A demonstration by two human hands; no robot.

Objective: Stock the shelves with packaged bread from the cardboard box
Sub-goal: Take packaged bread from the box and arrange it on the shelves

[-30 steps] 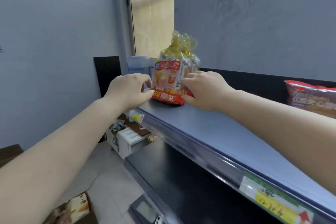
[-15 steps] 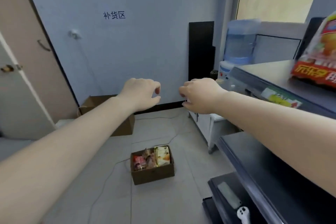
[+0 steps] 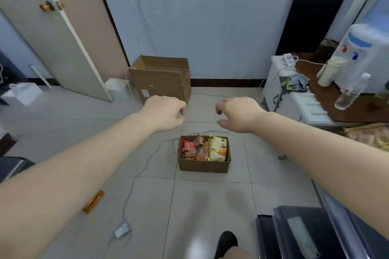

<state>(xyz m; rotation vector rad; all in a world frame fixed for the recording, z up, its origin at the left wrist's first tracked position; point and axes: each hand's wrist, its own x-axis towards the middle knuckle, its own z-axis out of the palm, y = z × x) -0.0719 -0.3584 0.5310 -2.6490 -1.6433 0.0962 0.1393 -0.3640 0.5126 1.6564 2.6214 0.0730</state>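
Pale tiled floor [image 3: 147, 195], small cardboard box [image 3: 203, 165] of packaged bread [image 3: 217, 148] at centre frame, larger carton [image 3: 160, 82] by rear wall, left hand [image 3: 163, 112] and right hand [image 3: 240, 114] loosely curled, holding nothing, possibly shelving [image 3: 315, 235] lower right

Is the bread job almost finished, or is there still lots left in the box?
Not finished. The small cardboard box on the floor still holds several packets: a yellow one and some red and orange ones. Both the left hand and the right hand are empty, stretched out above the box with loosely curled fingers. What is already on the upper shelves cannot be seen from here. Left: picking up the next packet.
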